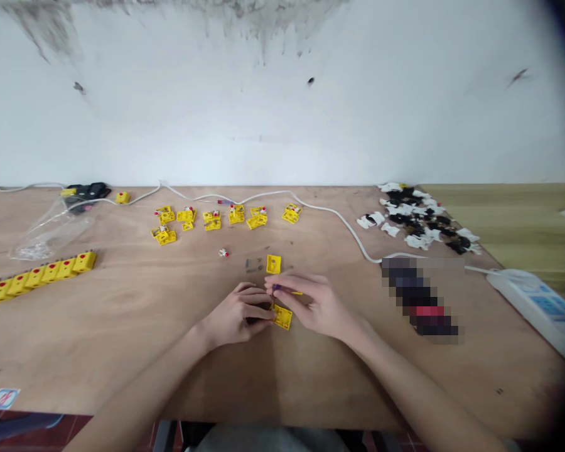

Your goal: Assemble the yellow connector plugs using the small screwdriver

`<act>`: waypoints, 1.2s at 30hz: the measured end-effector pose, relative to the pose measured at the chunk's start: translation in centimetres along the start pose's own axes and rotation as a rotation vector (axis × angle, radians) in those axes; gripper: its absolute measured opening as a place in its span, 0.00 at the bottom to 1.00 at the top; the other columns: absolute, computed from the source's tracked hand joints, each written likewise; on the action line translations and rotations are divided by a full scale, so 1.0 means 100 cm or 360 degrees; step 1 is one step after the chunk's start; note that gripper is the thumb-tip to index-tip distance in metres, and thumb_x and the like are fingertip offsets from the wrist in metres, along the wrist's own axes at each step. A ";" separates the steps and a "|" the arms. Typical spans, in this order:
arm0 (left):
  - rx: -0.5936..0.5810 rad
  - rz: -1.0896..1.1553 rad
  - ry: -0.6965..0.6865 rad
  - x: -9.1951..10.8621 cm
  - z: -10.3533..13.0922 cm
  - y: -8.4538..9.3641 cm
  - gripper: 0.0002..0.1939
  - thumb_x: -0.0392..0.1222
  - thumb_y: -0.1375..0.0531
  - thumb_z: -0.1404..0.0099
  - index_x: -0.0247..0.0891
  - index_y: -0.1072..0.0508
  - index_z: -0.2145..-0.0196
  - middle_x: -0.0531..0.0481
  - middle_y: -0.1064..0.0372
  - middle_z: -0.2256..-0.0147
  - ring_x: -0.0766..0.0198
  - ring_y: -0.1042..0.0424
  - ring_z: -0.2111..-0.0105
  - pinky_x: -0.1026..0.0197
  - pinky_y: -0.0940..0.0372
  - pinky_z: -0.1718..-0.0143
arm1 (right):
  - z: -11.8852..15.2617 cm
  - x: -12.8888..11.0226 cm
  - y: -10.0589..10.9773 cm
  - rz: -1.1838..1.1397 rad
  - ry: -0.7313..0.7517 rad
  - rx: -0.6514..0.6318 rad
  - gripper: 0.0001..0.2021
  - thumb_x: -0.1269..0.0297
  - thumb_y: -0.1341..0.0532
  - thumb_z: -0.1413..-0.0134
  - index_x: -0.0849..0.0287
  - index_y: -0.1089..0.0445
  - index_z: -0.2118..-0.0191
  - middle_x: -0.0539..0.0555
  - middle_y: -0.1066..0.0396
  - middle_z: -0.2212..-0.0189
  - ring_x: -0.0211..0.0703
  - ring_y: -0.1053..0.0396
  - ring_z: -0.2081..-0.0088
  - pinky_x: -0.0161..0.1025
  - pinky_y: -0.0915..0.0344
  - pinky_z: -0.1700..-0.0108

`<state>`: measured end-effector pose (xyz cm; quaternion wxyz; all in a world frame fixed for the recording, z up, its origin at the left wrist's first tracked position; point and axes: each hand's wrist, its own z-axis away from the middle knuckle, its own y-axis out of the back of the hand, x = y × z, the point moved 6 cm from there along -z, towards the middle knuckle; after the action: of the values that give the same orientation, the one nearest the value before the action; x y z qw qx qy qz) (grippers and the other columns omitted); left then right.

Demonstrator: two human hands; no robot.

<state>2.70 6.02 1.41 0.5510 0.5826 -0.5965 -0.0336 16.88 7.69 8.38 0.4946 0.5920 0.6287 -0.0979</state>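
My left hand [247, 314] has its fingers bent against the left edge of an open yellow housing half [283, 317] on the table. Over that housing, my right hand [317, 301] pinches a small tool with a purple and yellow handle [275, 287]; its thin tip points down to the housing. Another yellow shell [274, 264] lies just beyond my fingers. Small metal pieces [253, 265] rest to its left, and a little white and red part [223, 252] is farther left.
Several opened yellow housings [211, 220] lie toward the wall. A row of closed yellow units [36, 276] is at left, near a plastic bag [47, 232]. Black and white pieces [417, 216], a white cable [348, 229] and a power strip [532, 301] are at right.
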 end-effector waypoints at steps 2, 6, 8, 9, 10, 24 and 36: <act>0.0017 0.0013 0.0005 0.000 0.000 0.001 0.07 0.41 0.39 0.30 0.44 0.20 0.59 0.48 0.22 0.54 0.60 0.26 0.50 0.53 0.41 0.43 | 0.001 -0.004 0.002 0.0047 0.0050 0.0062 0.11 0.73 0.38 0.38 0.54 0.26 0.51 0.53 0.23 0.61 0.39 0.24 0.62 0.36 0.27 0.58; -0.0009 0.0020 0.0039 0.000 0.000 0.000 0.07 0.40 0.39 0.30 0.44 0.20 0.59 0.48 0.22 0.56 0.60 0.26 0.51 0.53 0.40 0.43 | 0.002 -0.007 0.002 0.0137 0.0057 0.0059 0.11 0.71 0.36 0.39 0.55 0.26 0.52 0.54 0.23 0.60 0.42 0.24 0.61 0.38 0.25 0.57; -0.0026 0.0007 0.0037 -0.001 0.000 -0.001 0.07 0.41 0.39 0.30 0.45 0.20 0.59 0.48 0.22 0.55 0.60 0.26 0.51 0.52 0.40 0.43 | 0.002 -0.005 0.001 0.0068 0.0021 0.0058 0.13 0.73 0.38 0.38 0.55 0.27 0.49 0.55 0.22 0.55 0.43 0.23 0.56 0.38 0.26 0.52; -0.0031 -0.0005 0.0032 -0.001 0.000 -0.001 0.07 0.41 0.39 0.30 0.45 0.20 0.58 0.47 0.22 0.55 0.60 0.26 0.50 0.52 0.40 0.43 | 0.002 -0.004 0.002 0.0035 0.0016 0.0089 0.14 0.73 0.38 0.38 0.54 0.28 0.48 0.55 0.22 0.55 0.42 0.23 0.56 0.38 0.26 0.52; -0.0032 -0.0022 0.0029 -0.001 0.000 -0.001 0.07 0.41 0.39 0.30 0.44 0.20 0.58 0.47 0.22 0.54 0.60 0.26 0.50 0.52 0.40 0.43 | 0.002 -0.004 0.003 0.0019 0.0015 0.0132 0.14 0.74 0.38 0.38 0.54 0.27 0.49 0.54 0.21 0.56 0.41 0.22 0.57 0.37 0.25 0.53; -0.0029 -0.0019 0.0033 -0.001 0.001 -0.002 0.07 0.40 0.39 0.30 0.44 0.20 0.59 0.48 0.22 0.55 0.60 0.27 0.49 0.52 0.41 0.42 | 0.007 -0.009 -0.002 0.0194 0.0101 -0.0001 0.18 0.72 0.42 0.34 0.54 0.30 0.41 0.58 0.25 0.54 0.43 0.24 0.54 0.41 0.25 0.52; -0.0016 -0.0053 0.0017 -0.003 0.003 -0.003 0.08 0.42 0.39 0.31 0.45 0.20 0.58 0.47 0.23 0.52 0.59 0.27 0.48 0.51 0.40 0.43 | 0.001 -0.005 0.000 0.0077 0.0052 0.0031 0.17 0.71 0.44 0.32 0.52 0.29 0.42 0.55 0.23 0.59 0.42 0.24 0.58 0.40 0.25 0.54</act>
<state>2.62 6.01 0.90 0.5566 0.5898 -0.5835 -0.0426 16.79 7.33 8.67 0.4808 0.6133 0.6212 -0.0822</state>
